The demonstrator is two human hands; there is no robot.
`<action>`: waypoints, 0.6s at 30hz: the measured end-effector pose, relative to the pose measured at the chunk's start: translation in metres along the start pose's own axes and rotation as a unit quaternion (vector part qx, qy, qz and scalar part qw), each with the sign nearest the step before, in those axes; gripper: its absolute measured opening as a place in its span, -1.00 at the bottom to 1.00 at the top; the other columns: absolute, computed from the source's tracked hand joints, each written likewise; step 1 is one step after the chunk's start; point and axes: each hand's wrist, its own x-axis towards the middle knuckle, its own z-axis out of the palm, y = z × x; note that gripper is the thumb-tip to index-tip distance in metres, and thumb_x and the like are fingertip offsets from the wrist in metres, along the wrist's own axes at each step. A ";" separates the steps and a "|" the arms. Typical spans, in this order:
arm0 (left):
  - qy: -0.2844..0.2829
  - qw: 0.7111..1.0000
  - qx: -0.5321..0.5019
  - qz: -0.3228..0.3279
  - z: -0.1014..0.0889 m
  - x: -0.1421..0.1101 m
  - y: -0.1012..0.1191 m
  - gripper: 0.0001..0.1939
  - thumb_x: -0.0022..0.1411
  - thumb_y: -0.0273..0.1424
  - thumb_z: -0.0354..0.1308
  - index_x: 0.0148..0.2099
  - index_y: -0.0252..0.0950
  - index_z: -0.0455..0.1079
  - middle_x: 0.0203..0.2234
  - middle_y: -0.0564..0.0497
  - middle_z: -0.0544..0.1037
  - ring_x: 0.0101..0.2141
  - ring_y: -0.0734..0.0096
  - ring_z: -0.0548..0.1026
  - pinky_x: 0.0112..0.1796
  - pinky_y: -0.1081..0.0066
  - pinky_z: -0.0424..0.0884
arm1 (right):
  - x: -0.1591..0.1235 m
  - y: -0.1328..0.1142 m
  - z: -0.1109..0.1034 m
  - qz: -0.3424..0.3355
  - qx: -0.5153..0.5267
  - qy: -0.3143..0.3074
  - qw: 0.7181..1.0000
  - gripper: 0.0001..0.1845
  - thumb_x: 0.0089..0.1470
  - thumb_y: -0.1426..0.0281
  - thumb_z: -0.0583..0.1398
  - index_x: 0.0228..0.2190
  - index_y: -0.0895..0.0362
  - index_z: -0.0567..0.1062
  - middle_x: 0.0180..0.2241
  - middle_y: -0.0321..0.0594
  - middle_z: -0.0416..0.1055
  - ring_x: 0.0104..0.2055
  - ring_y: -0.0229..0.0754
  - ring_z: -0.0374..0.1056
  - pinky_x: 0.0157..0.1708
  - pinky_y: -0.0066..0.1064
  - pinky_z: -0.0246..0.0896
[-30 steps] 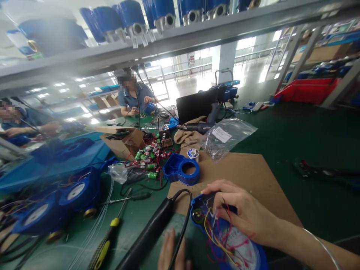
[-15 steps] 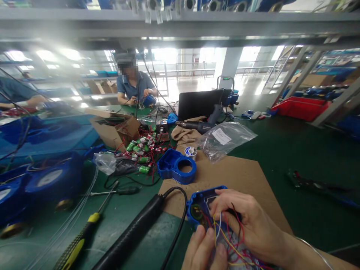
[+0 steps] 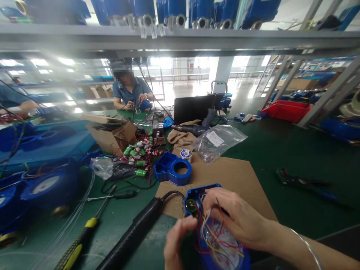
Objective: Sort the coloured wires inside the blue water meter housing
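Note:
In front of me lies an open blue meter housing (image 3: 247, 258) with a round, clear-covered dial. Red, yellow and white wires (image 3: 209, 234) run loosely over it, and a small round green part (image 3: 191, 205) sits in its far left corner. My right hand (image 3: 237, 215) reaches over the housing from the right, fingers closed on the wires near the inner compartment; the fingertips are partly hidden. At the housing's left side, my left hand (image 3: 178, 240) is apart from the wires, its fingers curved and holding nothing. A matching blue cover (image 3: 160, 170) rests beyond on cardboard (image 3: 239, 174).
A black-sleeved tool (image 3: 135, 232), a yellow-black screwdriver (image 3: 81, 236) and a thin screwdriver (image 3: 126, 194) lie left. Green batteries (image 3: 140, 173), a solder spool (image 3: 186, 154) and a heat gun (image 3: 194, 128) lie farther back. Pliers (image 3: 300, 182) are right; a shelf (image 3: 180, 41) crosses overhead.
My left hand has drawn back left from the wires and its fingers have parted. My right hand stays at the wires. The view has tilted up slightly, showing more of the shelf.

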 end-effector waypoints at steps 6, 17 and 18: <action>-0.087 0.987 -0.059 -0.119 0.013 0.032 0.006 -0.60 0.44 -0.37 -0.17 0.26 0.00 0.14 0.31 0.08 0.14 0.29 0.42 0.11 0.24 0.38 0.09 | 0.002 -0.005 -0.012 0.043 0.086 -0.034 0.995 -0.70 0.40 0.29 -0.08 -0.36 0.10 0.29 -0.43 -0.29 0.39 -0.42 -0.30 0.31 -0.38 -0.50 0.23; -0.056 0.996 0.010 -0.071 0.021 0.014 -0.010 -0.56 0.43 -0.22 -0.23 0.23 -0.14 0.27 0.22 -0.06 0.23 0.22 0.13 0.24 0.20 0.21 0.25 | 0.008 0.001 0.012 -0.023 0.145 0.105 0.984 -0.67 0.36 0.26 -0.01 -0.45 0.09 0.29 -0.56 -0.39 0.16 -0.56 -0.34 0.05 -0.55 -0.50 0.02; -0.053 0.996 0.018 -0.071 0.021 0.011 -0.010 -0.57 0.42 -0.25 -0.21 0.21 -0.14 0.29 0.23 -0.05 0.22 0.22 0.12 0.24 0.20 0.20 0.26 | 0.005 0.002 0.014 -0.024 0.135 0.122 0.983 -0.68 0.36 0.27 -0.01 -0.44 0.08 0.30 -0.56 -0.38 0.19 -0.56 -0.33 0.08 -0.54 -0.50 0.05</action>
